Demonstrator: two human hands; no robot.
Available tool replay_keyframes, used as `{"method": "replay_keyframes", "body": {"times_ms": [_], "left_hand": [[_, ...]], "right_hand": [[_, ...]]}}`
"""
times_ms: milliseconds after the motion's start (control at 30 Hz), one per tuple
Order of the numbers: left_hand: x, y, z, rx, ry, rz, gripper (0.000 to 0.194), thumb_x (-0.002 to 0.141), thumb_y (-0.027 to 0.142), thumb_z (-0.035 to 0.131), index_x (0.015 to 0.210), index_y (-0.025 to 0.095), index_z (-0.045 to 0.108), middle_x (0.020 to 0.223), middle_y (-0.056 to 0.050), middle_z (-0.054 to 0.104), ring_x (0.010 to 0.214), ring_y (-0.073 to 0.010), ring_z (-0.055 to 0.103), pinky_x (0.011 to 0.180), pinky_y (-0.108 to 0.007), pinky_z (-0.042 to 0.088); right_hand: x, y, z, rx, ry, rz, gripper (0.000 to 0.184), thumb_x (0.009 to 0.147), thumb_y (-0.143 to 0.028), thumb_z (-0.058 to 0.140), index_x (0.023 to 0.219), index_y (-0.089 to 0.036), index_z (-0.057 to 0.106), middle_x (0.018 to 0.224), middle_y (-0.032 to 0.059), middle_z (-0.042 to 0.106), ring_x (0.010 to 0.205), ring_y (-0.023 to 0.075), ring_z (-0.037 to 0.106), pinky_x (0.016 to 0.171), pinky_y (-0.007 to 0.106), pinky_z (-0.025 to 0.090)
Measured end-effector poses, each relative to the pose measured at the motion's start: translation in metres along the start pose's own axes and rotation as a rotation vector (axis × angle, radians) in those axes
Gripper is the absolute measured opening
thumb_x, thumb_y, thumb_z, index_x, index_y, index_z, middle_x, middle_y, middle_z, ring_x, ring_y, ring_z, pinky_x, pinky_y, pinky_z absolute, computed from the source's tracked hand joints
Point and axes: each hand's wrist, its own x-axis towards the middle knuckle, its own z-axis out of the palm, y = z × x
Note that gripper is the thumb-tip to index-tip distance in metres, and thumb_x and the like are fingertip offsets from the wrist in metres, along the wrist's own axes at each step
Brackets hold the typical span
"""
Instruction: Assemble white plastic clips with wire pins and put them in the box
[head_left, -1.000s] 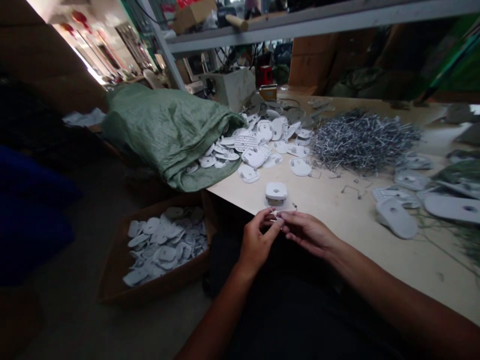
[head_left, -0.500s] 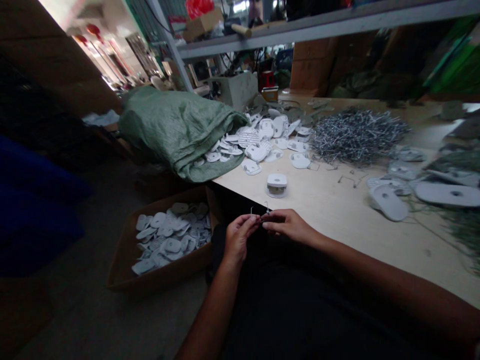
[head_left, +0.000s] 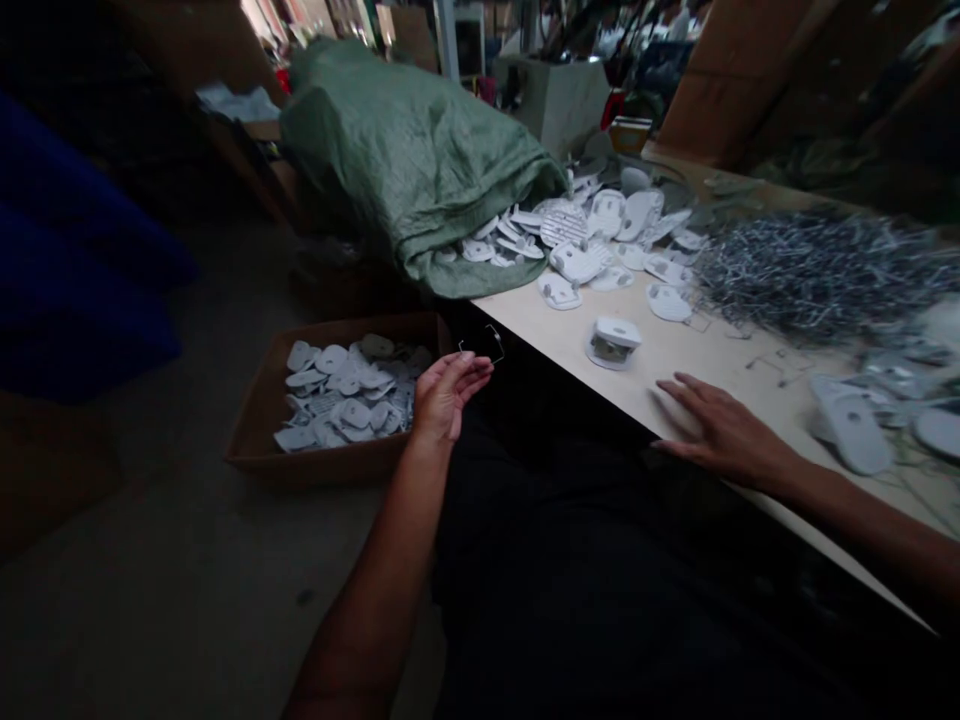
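Note:
Between its thumb and fingers my left hand (head_left: 448, 395) pinches a thin bent metal wire piece (head_left: 499, 345), held off the table's edge near the carton. My right hand (head_left: 724, 425) holds nothing; its fingers are spread over the front edge of the table (head_left: 637, 395). Just beyond those fingers stands a white plastic part (head_left: 613, 342), made of two rounded plates one above the other. A few loose bent wires (head_left: 776, 365) lie on the tabletop to the right of it.
A brown carton (head_left: 337, 465) full of white plastic plates (head_left: 352, 385) sits low on the left. Behind, a green woven sack (head_left: 420, 150) spills white plates (head_left: 577, 262) onto the table. A heap of metal wires (head_left: 825, 270) and larger oval plates (head_left: 855, 425) are at the right.
My hands have parted: the left moved left with the wire piece, the right moved right and opened over the table edge. The view has tilted down and turned left.

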Motion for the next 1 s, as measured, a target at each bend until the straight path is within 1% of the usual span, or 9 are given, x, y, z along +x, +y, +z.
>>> {"method": "replay_keyframes", "body": {"times_ms": [100, 167, 233, 333, 467, 567, 700, 867, 1000], "left_hand": [[0.008, 0.001, -0.004, -0.007, 0.011, 0.014, 0.041, 0.074, 0.043, 0.093, 0.095, 0.016, 0.072, 0.093, -0.008, 0.083, 0.086, -0.0201, 0.080, 0.088, -0.035, 0.064], [0.013, -0.001, -0.006, -0.011, 0.004, 0.009, 0.041, 0.074, 0.044, 0.093, 0.096, 0.015, 0.072, 0.091, -0.008, 0.083, 0.084, -0.0206, 0.080, 0.087, -0.036, 0.064], [0.017, -0.004, -0.007, -0.016, -0.012, 0.003, 0.041, 0.076, 0.044, 0.093, 0.096, 0.015, 0.073, 0.089, -0.008, 0.083, 0.083, -0.0207, 0.080, 0.088, -0.037, 0.064], [0.024, -0.006, -0.006, -0.012, -0.038, -0.008, 0.039, 0.077, 0.043, 0.092, 0.096, 0.014, 0.074, 0.088, -0.008, 0.082, 0.081, -0.0201, 0.080, 0.085, -0.035, 0.065], [0.034, -0.005, 0.002, -0.004, -0.094, -0.042, 0.040, 0.078, 0.045, 0.092, 0.097, 0.014, 0.074, 0.087, -0.008, 0.082, 0.080, -0.0199, 0.080, 0.083, -0.035, 0.066], [0.042, -0.004, 0.013, 0.003, -0.154, -0.062, 0.041, 0.078, 0.045, 0.092, 0.097, 0.014, 0.074, 0.086, -0.007, 0.082, 0.078, -0.0195, 0.080, 0.082, -0.034, 0.066], [0.053, -0.004, 0.029, -0.005, -0.252, -0.094, 0.038, 0.079, 0.044, 0.091, 0.097, 0.015, 0.074, 0.084, -0.006, 0.082, 0.076, -0.0185, 0.080, 0.080, -0.032, 0.066], [0.070, -0.010, 0.049, -0.030, -0.357, -0.137, 0.035, 0.080, 0.042, 0.091, 0.095, 0.015, 0.074, 0.082, -0.004, 0.082, 0.075, -0.0181, 0.080, 0.078, -0.031, 0.066], [0.077, -0.013, 0.069, -0.052, -0.404, -0.146, 0.035, 0.079, 0.041, 0.091, 0.094, 0.016, 0.074, 0.081, -0.003, 0.081, 0.074, -0.0175, 0.080, 0.078, -0.031, 0.066]], "right_hand": [[-0.051, 0.023, 0.018, -0.102, -0.008, 0.019, 0.093, 0.094, -0.068, 0.061, 0.168, -0.017, 0.041, 0.169, 0.0261, 0.040, 0.154, 0.0451, 0.045, 0.125, 0.063, 0.040], [-0.088, 0.037, 0.028, -0.158, 0.019, 0.026, 0.091, 0.097, -0.063, 0.055, 0.174, -0.023, 0.029, 0.174, 0.0249, 0.031, 0.159, 0.0463, 0.037, 0.124, 0.067, 0.038], [-0.122, 0.050, 0.034, -0.193, 0.036, 0.064, 0.092, 0.100, -0.056, 0.054, 0.177, -0.028, 0.012, 0.177, 0.0238, 0.025, 0.161, 0.0441, 0.032, 0.124, 0.065, 0.038], [-0.154, 0.060, 0.037, -0.242, 0.071, 0.134, 0.099, 0.095, -0.046, 0.056, 0.177, -0.028, 0.003, 0.177, 0.0253, 0.021, 0.161, 0.0451, 0.031, 0.123, 0.066, 0.037], [-0.157, 0.053, 0.036, -0.318, 0.076, 0.194, 0.102, 0.089, -0.041, 0.055, 0.178, -0.024, 0.007, 0.177, 0.0246, 0.024, 0.159, 0.0457, 0.035, 0.124, 0.064, 0.038], [-0.149, 0.042, 0.032, -0.325, 0.076, 0.254, 0.100, 0.083, -0.041, 0.053, 0.175, -0.014, 0.023, 0.174, 0.0254, 0.031, 0.158, 0.0441, 0.039, 0.126, 0.060, 0.038], [-0.143, 0.031, 0.024, -0.283, 0.024, 0.344, 0.095, 0.078, -0.041, 0.056, 0.166, -0.007, 0.042, 0.173, 0.0253, 0.035, 0.160, 0.0395, 0.037, 0.131, 0.052, 0.032], [-0.140, 0.023, 0.018, -0.250, -0.018, 0.392, 0.095, 0.078, -0.034, 0.060, 0.166, -0.007, 0.042, 0.173, 0.0250, 0.034, 0.162, 0.0359, 0.034, 0.132, 0.049, 0.028], [-0.140, 0.022, 0.022, -0.253, 0.026, 0.375, 0.091, 0.082, -0.035, 0.061, 0.166, -0.005, 0.044, 0.172, 0.0266, 0.035, 0.162, 0.0344, 0.033, 0.132, 0.045, 0.026]]}}
